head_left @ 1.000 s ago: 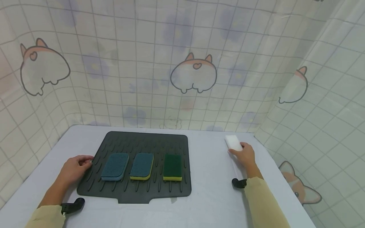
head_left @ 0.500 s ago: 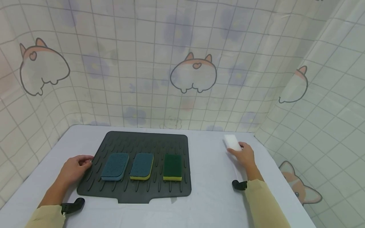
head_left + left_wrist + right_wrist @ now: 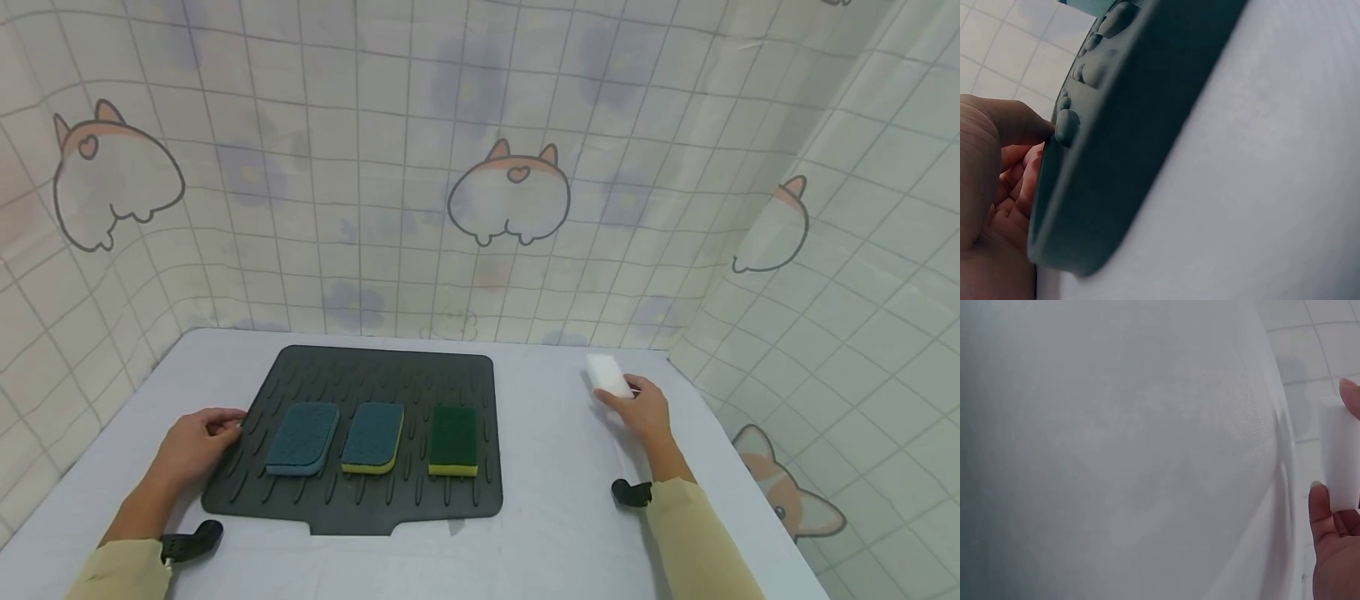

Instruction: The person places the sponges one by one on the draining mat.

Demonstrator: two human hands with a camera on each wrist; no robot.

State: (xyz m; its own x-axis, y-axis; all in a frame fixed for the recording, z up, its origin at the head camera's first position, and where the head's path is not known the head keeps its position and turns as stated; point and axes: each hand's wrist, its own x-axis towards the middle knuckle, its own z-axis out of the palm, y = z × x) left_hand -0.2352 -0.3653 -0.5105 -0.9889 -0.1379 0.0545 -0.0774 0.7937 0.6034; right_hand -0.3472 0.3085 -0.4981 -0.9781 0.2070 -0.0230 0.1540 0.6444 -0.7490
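Note:
At the left edge of a dark grey ribbed silicone mat (image 3: pixel 386 375), my left hand (image 3: pixel 191 450) pinches the rim. Its thumb tip meets the raised edge in the left wrist view, with the other fingers curled behind. Over the right side of the table, my right hand (image 3: pixel 647 414) holds a white block-shaped sponge (image 3: pixel 609 375) by its near end, between thumb and fingers. The right wrist view shows the white sponge gripped along its sides, partly cut off by the frame. Three scouring sponges lie in a row on the mat: an all-blue one (image 3: pixel 302 439), a blue-and-yellow one (image 3: pixel 372 437) and a green-and-yellow one (image 3: pixel 453 437).
A white cloth (image 3: pixel 555 508) covers the table. Patterned tile-print curtains (image 3: pixel 390 275) stand behind it and at both sides. The mat has a short tab at its front edge. Each wrist wears a black strap-on camera.
My right hand has shifted slightly left with the white sponge. The left hand, the mat and the three sponges on it stay where they were.

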